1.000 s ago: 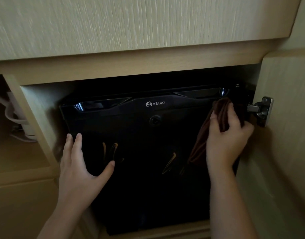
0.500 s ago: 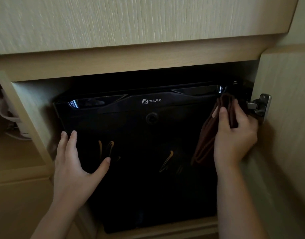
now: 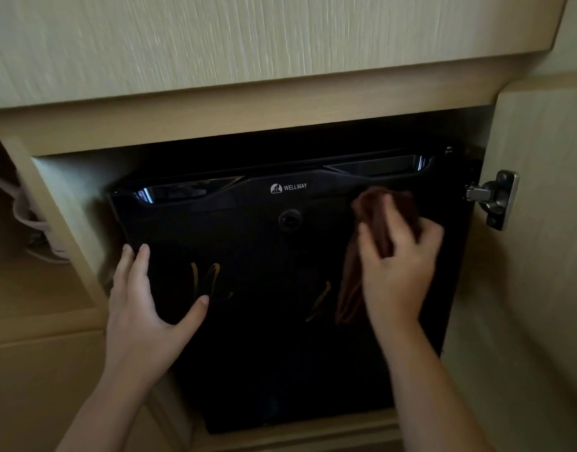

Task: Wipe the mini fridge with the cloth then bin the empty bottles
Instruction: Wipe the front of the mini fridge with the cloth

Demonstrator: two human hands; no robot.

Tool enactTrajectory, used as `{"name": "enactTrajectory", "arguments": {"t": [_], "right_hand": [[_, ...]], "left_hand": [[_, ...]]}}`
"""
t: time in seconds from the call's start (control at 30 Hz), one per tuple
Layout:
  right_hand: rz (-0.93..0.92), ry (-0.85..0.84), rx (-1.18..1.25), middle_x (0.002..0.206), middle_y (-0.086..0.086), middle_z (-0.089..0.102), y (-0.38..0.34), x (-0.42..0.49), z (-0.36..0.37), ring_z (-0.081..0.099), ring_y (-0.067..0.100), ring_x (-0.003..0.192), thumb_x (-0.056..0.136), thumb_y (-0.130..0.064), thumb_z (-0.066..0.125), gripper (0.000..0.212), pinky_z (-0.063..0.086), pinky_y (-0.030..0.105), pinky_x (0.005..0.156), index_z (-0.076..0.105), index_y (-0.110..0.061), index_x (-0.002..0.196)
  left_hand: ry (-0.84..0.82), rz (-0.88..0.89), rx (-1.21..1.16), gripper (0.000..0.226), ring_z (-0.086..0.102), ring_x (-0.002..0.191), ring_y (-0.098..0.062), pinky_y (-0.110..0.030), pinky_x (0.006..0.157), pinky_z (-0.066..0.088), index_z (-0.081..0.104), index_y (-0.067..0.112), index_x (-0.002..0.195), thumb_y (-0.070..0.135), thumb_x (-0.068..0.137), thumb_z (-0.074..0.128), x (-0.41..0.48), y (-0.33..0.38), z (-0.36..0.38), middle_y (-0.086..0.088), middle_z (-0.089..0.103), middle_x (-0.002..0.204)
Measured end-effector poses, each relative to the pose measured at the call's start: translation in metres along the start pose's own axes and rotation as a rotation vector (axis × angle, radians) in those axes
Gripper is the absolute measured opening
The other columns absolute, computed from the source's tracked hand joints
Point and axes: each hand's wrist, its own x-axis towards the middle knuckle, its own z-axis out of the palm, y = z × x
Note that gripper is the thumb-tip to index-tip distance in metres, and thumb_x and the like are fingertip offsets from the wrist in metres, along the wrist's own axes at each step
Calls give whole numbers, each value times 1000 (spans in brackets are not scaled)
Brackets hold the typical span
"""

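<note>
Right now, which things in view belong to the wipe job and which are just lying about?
In the job:
black glossy mini fridge
brown cloth in right hand
left hand flat on fridge

Just there:
metal door hinge
white cables

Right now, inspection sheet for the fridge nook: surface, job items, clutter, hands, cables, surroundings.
Surface: mini fridge door, glossy black, shut, WELLWAY logo near the top, round lock below it.
Job's things: brown cloth pressed on the door's upper right; bottles and bin nothing seen.
Clutter: nothing seen.
Hands: left hand flat on the door's left edge, empty; right hand gripping the cloth, motion-blurred.
Cables: white cord looped in the left compartment.
Surroundings: pale wood cabinet; open cabinet door on the right, metal hinge.
</note>
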Motion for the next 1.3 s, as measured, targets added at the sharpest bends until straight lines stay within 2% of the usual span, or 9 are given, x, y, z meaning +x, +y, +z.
{"name": "enactTrajectory", "arguments": {"t": [0.2, 0.37, 0.5, 0.6, 0.7, 0.9, 1.07, 1.17, 1.3], "right_hand": [[142, 48, -65, 119, 18, 42, 24, 9, -16, 48, 28, 107, 85, -21, 61, 44, 31, 18, 94, 51, -19, 128], [-107, -166, -78, 105, 21, 48, -18, -51, 19, 53, 36, 89, 78, -15, 70, 46, 44, 34, 85, 57, -16, 123], [-136, -263, 7, 105, 9, 45, -28, -67, 26, 53, 23, 91, 79, -17, 69, 46, 43, 23, 84, 57, -19, 123], [0, -132, 23, 103, 5, 37, -11, -36, 11, 47, 18, 92, 80, -15, 69, 45, 28, 7, 92, 57, -17, 123], [180, -36, 1, 107, 1, 35, 3, -2, -8, 43, 12, 96, 83, -23, 65, 44, 21, -9, 82, 54, -22, 125], [138, -61, 30, 108, 6, 37, -43, -17, 21, 48, 17, 97, 82, -22, 65, 43, 32, 16, 94, 56, -21, 124], [-92, -249, 14, 102, 17, 47, -100, -67, 62, 54, 34, 85, 78, -14, 69, 43, 49, 37, 78, 60, -18, 120], [-175, -343, 16, 104, 16, 48, -101, -84, 62, 53, 31, 88, 78, -12, 69, 45, 51, 37, 75, 58, -18, 121], [41, -142, 62, 102, 12, 41, -66, -48, 41, 49, 23, 90, 80, -13, 68, 44, 32, 17, 93, 58, -18, 122]], "left_hand": [[-19, 6, 9, 104, 14, 139, -18, -40, 105, 24, 12, 26, 146, 61, 60, 59, -1, -5, 0, 7, 3, 155], [-17, 7, 43, 102, 15, 138, -19, -41, 104, 26, 11, 25, 146, 47, 66, 70, -2, -7, 1, 6, 2, 155], [-45, 1, 29, 104, 18, 138, -19, -43, 105, 28, 8, 26, 146, 60, 63, 61, -5, -10, -1, 7, 3, 155], [-57, -5, -12, 107, 21, 138, -19, -42, 105, 29, 7, 27, 146, 67, 59, 54, -5, -11, -4, 6, 6, 155], [-62, -4, -67, 105, 21, 138, -16, -45, 107, 31, 7, 27, 146, 60, 62, 60, -4, -11, -7, 7, 9, 154], [-102, -8, -152, 101, 20, 134, -4, -34, 105, 28, 3, 37, 144, 45, 69, 70, -6, -14, -14, 11, 14, 153], [-147, -64, -240, 107, 26, 131, -1, -30, 102, 28, 5, 38, 144, 66, 56, 59, -3, -17, -20, 22, 23, 140], [-153, -60, -263, 109, 26, 132, 0, -28, 100, 29, 6, 37, 144, 67, 53, 57, -1, -17, -22, 29, 18, 138], [-160, -54, -289, 108, 27, 131, 2, -26, 98, 28, 5, 39, 143, 69, 53, 56, -2, -18, -25, 30, 18, 140]]}}
